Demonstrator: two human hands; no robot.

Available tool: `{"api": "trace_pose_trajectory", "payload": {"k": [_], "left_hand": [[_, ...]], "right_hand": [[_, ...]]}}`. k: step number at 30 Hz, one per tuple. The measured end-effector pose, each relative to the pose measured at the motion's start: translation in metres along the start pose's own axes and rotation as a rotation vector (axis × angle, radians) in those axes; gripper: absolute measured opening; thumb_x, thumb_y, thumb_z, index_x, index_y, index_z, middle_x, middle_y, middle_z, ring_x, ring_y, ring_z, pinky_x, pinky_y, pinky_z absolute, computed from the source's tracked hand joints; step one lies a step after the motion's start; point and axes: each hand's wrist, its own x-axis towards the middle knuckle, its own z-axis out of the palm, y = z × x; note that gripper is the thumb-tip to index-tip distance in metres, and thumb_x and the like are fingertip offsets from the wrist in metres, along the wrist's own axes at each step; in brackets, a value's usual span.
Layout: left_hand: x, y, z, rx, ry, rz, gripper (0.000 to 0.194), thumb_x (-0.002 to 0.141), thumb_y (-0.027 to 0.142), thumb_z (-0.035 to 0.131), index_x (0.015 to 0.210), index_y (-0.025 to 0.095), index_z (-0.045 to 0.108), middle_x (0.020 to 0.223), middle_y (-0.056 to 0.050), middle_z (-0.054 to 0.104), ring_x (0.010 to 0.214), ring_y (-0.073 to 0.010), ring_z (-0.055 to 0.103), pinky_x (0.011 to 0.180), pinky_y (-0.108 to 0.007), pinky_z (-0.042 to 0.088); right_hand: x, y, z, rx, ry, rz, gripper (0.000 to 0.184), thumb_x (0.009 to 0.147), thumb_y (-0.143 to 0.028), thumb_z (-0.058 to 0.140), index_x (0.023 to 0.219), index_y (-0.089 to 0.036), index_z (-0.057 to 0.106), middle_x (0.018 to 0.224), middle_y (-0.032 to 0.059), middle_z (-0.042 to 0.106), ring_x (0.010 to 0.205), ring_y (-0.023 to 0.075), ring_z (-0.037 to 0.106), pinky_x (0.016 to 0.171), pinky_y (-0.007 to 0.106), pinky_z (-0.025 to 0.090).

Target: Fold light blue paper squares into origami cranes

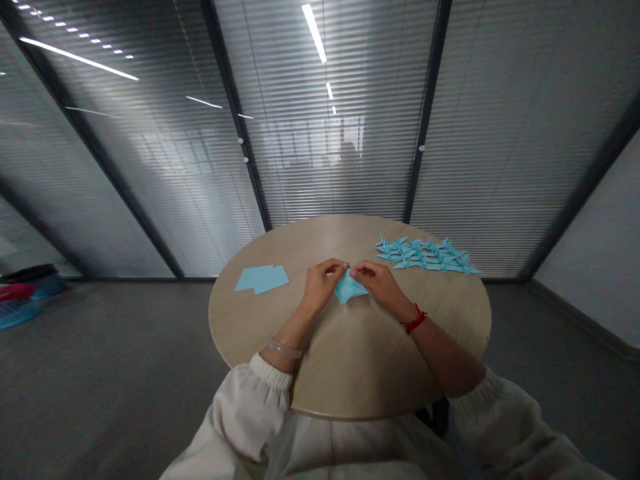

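Observation:
A partly folded piece of light blue origami paper (349, 288) is held between my two hands over the middle of the table. My left hand (324, 280) pinches its upper left edge with thumb and index finger. On the other side, my right hand (380, 280) grips the upper right part, fingers curled. The paper's lower corner points toward me. Flat blue paper sheets (263, 278) lie overlapping to the left of my left hand. Beyond my right hand, several folded blue paper cranes (425, 255) sit in close rows.
The round wooden table (360, 373) has its near edge at my lap. Behind it stands a glass partition with blinds (340, 180). A blue and red basket-like container (25, 297) rests on the floor at far left. A white wall (595, 253) is at right.

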Motion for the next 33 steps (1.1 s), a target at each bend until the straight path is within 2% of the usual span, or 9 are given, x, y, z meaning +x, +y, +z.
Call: {"api": "trace_pose_trajectory", "payload": {"k": [4, 9, 15, 17, 19, 23, 26, 29, 33], "left_hand": [[0.003, -0.006, 0.001, -0.044, -0.049, -0.063, 0.037, 0.076, 0.05, 0.064, 0.08, 0.013, 0.07, 0.067, -0.002, 0.065, 0.061, -0.0121, 0.055, 0.055, -0.022, 0.038], [0.006, -0.008, 0.0, -0.102, -0.097, -0.108, 0.037, 0.068, 0.049, 0.07, 0.078, 0.013, 0.07, 0.069, -0.003, 0.067, 0.063, -0.013, 0.055, 0.057, -0.022, 0.039], [0.003, 0.0, -0.004, 0.058, -0.085, -0.055, 0.043, 0.078, 0.055, 0.06, 0.072, 0.013, 0.07, 0.065, -0.001, 0.063, 0.063, -0.0127, 0.052, 0.058, -0.023, 0.037], [0.003, 0.001, -0.003, 0.068, -0.087, -0.055, 0.048, 0.082, 0.057, 0.054, 0.069, 0.013, 0.068, 0.063, -0.001, 0.06, 0.062, -0.0124, 0.051, 0.057, -0.023, 0.036], [0.004, -0.001, -0.002, 0.009, -0.098, -0.08, 0.046, 0.081, 0.057, 0.056, 0.074, 0.013, 0.067, 0.066, -0.001, 0.061, 0.064, -0.013, 0.052, 0.059, -0.023, 0.038], [0.004, -0.004, 0.0, -0.182, -0.207, -0.183, 0.043, 0.064, 0.042, 0.076, 0.095, 0.013, 0.065, 0.082, -0.004, 0.066, 0.072, -0.0145, 0.058, 0.066, -0.025, 0.044], [0.003, -0.005, 0.0, -0.252, -0.305, -0.224, 0.043, 0.059, 0.029, 0.078, 0.096, 0.013, 0.062, 0.082, -0.003, 0.065, 0.07, -0.0134, 0.058, 0.064, -0.024, 0.044], [0.002, -0.006, 0.001, -0.156, -0.298, -0.219, 0.039, 0.058, 0.024, 0.077, 0.093, 0.013, 0.061, 0.075, 0.0, 0.062, 0.064, -0.0111, 0.055, 0.058, -0.021, 0.042], [0.002, -0.005, 0.003, 0.085, -0.215, -0.18, 0.032, 0.061, 0.024, 0.076, 0.088, 0.014, 0.062, 0.067, 0.003, 0.059, 0.059, -0.0096, 0.051, 0.053, -0.019, 0.036]], "right_hand": [[0.001, 0.005, -0.001, 0.032, -0.018, -0.005, 0.026, 0.078, -0.044, 0.067, 0.076, -0.018, 0.067, 0.068, 0.0002, 0.063, 0.062, 0.0133, 0.054, 0.06, 0.026, 0.041], [0.001, 0.014, -0.001, 0.047, -0.031, 0.055, 0.026, 0.075, -0.045, 0.07, 0.076, -0.019, 0.069, 0.07, 0.0013, 0.065, 0.064, 0.015, 0.056, 0.06, 0.027, 0.042], [0.001, 0.009, -0.001, 0.084, -0.082, 0.074, 0.029, 0.072, -0.047, 0.072, 0.077, -0.018, 0.071, 0.076, 0.0026, 0.069, 0.072, 0.017, 0.061, 0.069, 0.029, 0.046], [0.002, 0.008, -0.002, 0.09, -0.061, 0.084, 0.029, 0.071, -0.047, 0.072, 0.075, -0.018, 0.07, 0.074, 0.0023, 0.068, 0.071, 0.0167, 0.06, 0.068, 0.029, 0.046], [0.002, 0.009, -0.003, 0.111, -0.018, 0.1, 0.029, 0.071, -0.048, 0.071, 0.074, -0.018, 0.069, 0.073, 0.0018, 0.067, 0.07, 0.0163, 0.06, 0.067, 0.028, 0.045], [0.004, 0.013, -0.006, 0.111, 0.031, 0.094, 0.029, 0.074, -0.047, 0.069, 0.076, -0.019, 0.068, 0.074, 0.0023, 0.067, 0.071, 0.0166, 0.059, 0.068, 0.028, 0.045], [0.004, 0.016, -0.005, 0.056, 0.062, 0.074, 0.028, 0.075, -0.046, 0.068, 0.075, -0.018, 0.067, 0.073, 0.0021, 0.066, 0.069, 0.0163, 0.058, 0.067, 0.028, 0.044], [0.004, 0.016, -0.003, -0.003, 0.068, 0.044, 0.027, 0.077, -0.045, 0.067, 0.075, -0.018, 0.066, 0.073, 0.0018, 0.065, 0.069, 0.0161, 0.058, 0.067, 0.028, 0.043], [0.003, 0.014, 0.0, -0.05, 0.045, 0.022, 0.028, 0.079, -0.046, 0.064, 0.076, -0.018, 0.066, 0.072, 0.001, 0.064, 0.068, 0.0155, 0.057, 0.065, 0.027, 0.043]]}}
